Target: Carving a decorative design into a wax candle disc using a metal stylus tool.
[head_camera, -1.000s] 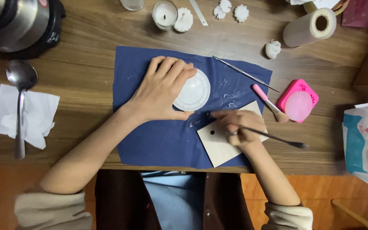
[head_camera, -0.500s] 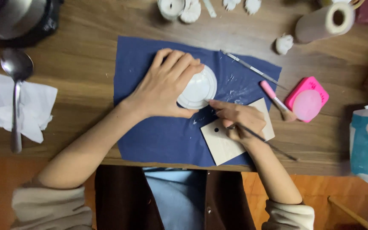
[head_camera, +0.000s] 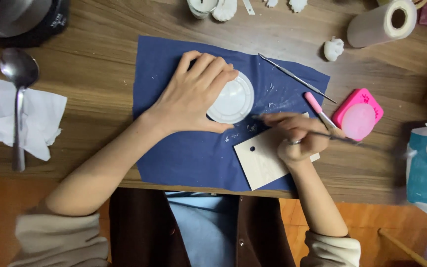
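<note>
Left hand: left hand (head_camera: 193, 94) lies spread and palm-down over the round white disc (head_camera: 232, 102), fingers draped across its left part and thumb along its lower rim; a flat pressing hold, likely to keep the piece from sliding.
Right hand: right hand (head_camera: 297, 136) is curled closed around a thin metal tool (head_camera: 344, 140), pen-style; the tip points left toward the disc's lower right rim, the handle trails off, blurred, toward the right edge of the tabletop.
Disc: sits near the centre of the blue cloth (head_camera: 174, 153), touching it.
Cloth: covers the middle of the wooden tabletop (head_camera: 100, 54), down to its near edge; white crumbs are scattered beside the disc, so it probably serves to catch debris.
Card: pale square card (head_camera: 258, 165) with a small hole, at the cloth's near right corner, partly under the right hand.
Spare tools: second metal pick (head_camera: 292, 76) and pink-handled tool (head_camera: 317, 109), just right of the disc, within reach.
Right side: pink mould (head_camera: 358, 114); paper roll (head_camera: 381, 22) at the far right corner.
Left edge: spoon (head_camera: 18, 94) resting on a white tissue (head_camera: 40, 118).
</note>
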